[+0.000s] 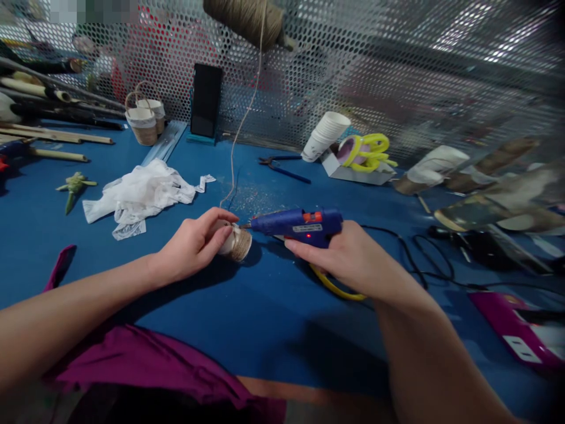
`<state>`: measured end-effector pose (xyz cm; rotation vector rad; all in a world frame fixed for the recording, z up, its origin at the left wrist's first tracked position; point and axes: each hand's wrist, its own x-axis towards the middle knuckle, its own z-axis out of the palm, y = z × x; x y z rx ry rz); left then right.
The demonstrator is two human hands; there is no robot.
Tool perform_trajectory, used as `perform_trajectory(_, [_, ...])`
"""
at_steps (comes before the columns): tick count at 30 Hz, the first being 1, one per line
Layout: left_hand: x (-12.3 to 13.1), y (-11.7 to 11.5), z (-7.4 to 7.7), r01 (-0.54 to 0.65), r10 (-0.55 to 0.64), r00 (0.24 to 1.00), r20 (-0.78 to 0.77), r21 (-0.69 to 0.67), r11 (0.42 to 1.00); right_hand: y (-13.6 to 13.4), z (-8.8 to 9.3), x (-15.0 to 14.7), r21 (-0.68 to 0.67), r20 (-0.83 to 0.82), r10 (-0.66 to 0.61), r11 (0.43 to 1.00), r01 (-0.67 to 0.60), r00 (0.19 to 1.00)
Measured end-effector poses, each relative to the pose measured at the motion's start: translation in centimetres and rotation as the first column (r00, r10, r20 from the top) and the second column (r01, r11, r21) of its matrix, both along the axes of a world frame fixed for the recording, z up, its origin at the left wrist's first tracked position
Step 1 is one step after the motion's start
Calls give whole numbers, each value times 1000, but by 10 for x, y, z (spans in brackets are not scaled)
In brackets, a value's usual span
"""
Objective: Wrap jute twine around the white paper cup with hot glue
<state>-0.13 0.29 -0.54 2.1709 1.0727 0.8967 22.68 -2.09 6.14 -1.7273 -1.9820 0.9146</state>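
I have the small twine-wrapped paper cup (237, 242) tipped over low at the blue tabletop (247, 330), right at the fingertips of the left hand (194, 242); whether it touches the surface I cannot tell. The thumb and fingers are pinched together on its white end, leaving the twine-covered end sticking out to the right. The left forearm comes in from the lower left, the back of the hand turned upward.

The right hand (348, 256) is wrapped around the handle of a blue hot glue gun (295, 227), its red light on. I see that wrist slightly bent, with the forearm rising from the lower right. The nozzle points left at the cup's twine, at or just beside it; contact is too small for me to judge. A yellow loop (338, 288) shows beneath this hand, and a black cable (404, 241) lies to its right.

From the left fingers a twine strand (232, 160) runs up to a large spool (242, 20) before the perforated metal panel (168, 65). Farther out I see crumpled white material (143, 191), blue-handled pliers (289, 173), stacked paper cups (324, 138) and an upright phone (206, 100).
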Motion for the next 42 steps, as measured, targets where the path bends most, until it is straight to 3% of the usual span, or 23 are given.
perform_trajectory(7, [-1, 1, -1, 27, -26, 1000, -15, 28, 999, -1, 4, 3, -44, 90, 1, 999, 3, 996])
perform_trajectory(18, [-2, 0, -2, 58, -55, 997, -45, 76, 995, 4, -2, 4, -95, 25, -47, 994, 49, 999])
perform_trajectory(25, [-2, 2, -3, 61, -59, 998, -30, 72, 996, 1, 5, 5, -109, 40, 15, 994, -11, 999])
perform_trajectory(36, [-2, 1, -1, 77, -73, 997, -35, 127, 989, 5, -2, 6, -81, 9, 3, 997, -3, 1000])
perform_trajectory(42, [-2, 1, -1, 51, -50, 998, -24, 79, 996, 1, 5, 6, -104, 72, 59, 993, -51, 996])
